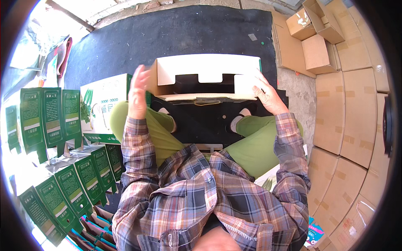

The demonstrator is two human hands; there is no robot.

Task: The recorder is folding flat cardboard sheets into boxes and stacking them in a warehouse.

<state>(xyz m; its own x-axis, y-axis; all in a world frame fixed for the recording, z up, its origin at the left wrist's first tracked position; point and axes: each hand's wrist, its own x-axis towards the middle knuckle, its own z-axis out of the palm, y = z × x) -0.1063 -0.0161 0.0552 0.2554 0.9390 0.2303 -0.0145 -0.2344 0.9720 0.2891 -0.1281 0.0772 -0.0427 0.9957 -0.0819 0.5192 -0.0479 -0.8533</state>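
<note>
A carton [197, 66] stands between my feet, its upper side unfolded. One long flap, white inside with a notched edge, rises on the far side. The near flap carries a rope-like handle [207, 103]. Through the gap its inside looks dark. At the carton's left end my left hand [139, 90] is held upright with fingers stretched out, slightly smeared by motion, close to the brown end flap [153, 79]. My right hand [270, 97] lies against the right end, thumb spread from the fingers, by the white end flap [245, 85]. Neither hand visibly grips anything.
Several green printed boxes [69, 182] stand in rows at the left, beside a white-and-green carton [104, 100]. Brown cartons [331, 108] are stacked along the right, with opened ones [318, 50] at the far right. A black mat [188, 31] covers the floor.
</note>
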